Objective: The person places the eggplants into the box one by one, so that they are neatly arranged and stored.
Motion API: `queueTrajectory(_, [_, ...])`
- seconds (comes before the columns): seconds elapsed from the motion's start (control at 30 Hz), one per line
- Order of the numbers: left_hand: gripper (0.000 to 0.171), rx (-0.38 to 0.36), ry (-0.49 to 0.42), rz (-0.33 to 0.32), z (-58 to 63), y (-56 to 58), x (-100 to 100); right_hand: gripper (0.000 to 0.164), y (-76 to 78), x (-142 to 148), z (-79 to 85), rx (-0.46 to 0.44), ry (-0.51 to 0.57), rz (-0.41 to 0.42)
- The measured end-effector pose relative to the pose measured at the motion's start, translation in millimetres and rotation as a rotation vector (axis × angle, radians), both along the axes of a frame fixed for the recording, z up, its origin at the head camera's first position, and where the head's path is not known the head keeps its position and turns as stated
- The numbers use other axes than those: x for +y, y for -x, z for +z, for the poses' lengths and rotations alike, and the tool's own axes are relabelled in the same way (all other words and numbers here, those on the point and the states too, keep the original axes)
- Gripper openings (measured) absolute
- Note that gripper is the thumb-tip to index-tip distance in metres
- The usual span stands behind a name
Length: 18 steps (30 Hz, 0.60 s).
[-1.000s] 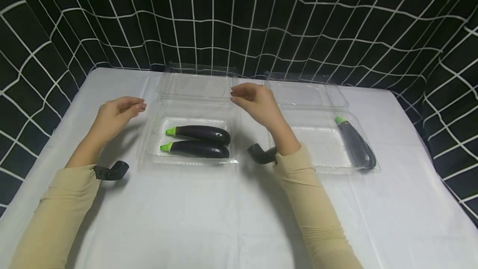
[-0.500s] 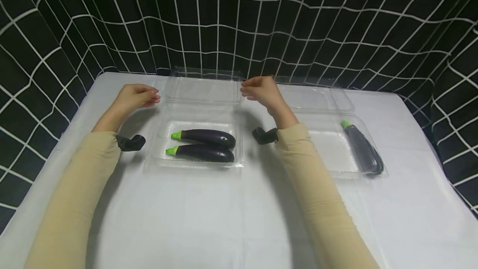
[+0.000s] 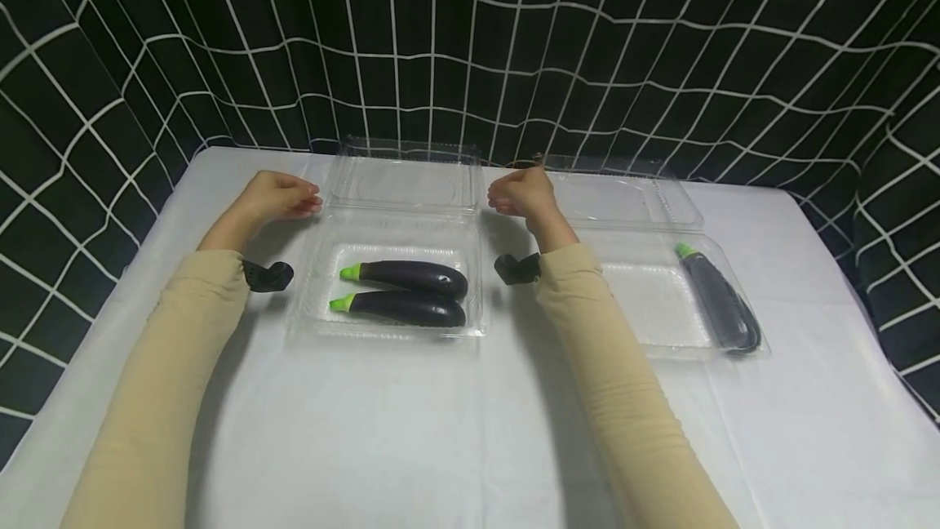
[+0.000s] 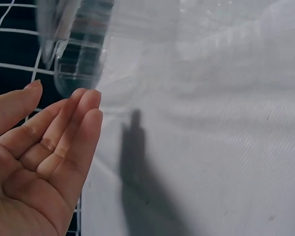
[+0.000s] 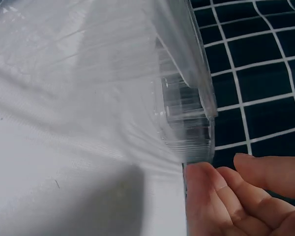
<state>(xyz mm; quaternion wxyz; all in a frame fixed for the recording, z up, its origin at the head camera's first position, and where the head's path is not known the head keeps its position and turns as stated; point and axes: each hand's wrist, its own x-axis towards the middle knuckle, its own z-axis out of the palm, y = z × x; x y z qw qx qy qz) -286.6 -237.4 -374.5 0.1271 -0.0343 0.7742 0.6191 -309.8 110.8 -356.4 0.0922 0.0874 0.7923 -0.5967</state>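
Note:
Two dark eggplants [image 3: 411, 277] with green stems lie side by side in the left clear plastic clamshell box [image 3: 323, 268]. Its lid [image 3: 404, 180] is folded back behind the base. My left hand [image 3: 277, 196] is at the lid's left side, fingers loosely bent and nothing in them. On the opposite side is my right hand [image 3: 524, 193], equally relaxed, fingertips near the lid's right edge. In the left wrist view the fingertips overlap the lid's clear corner [image 4: 78, 73]. The right wrist view has fingertips right at the lid's corner [image 5: 189, 132].
A second clear clamshell box [image 3: 639, 308] stands to the right, lid [image 3: 609, 198] folded back. Against its right wall lies a dark eggplant [image 3: 716, 296]. Black walls with white netting [image 3: 470, 39] enclose the white-covered table [image 3: 411, 423] at the back and sides.
My left hand has moved forward and right, up to the lid's left side. My right hand has shifted from over the lid's right edge to beside it. The view has tilted slightly.

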Motion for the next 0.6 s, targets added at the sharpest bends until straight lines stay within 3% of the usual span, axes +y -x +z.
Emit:
queueTrajectory(0.17, [0.039,-0.027,-0.009,-0.035,-6.8,1.0,3.4,0.017,1.1,1.3,-6.8,-0.048,0.109,-0.016])
queueTrajectory(0.6, [0.035,0.038,0.009,0.041,-3.4,-0.8,11.9,0.018,1.5,-0.4,-12.5,-0.01,0.012,0.035])
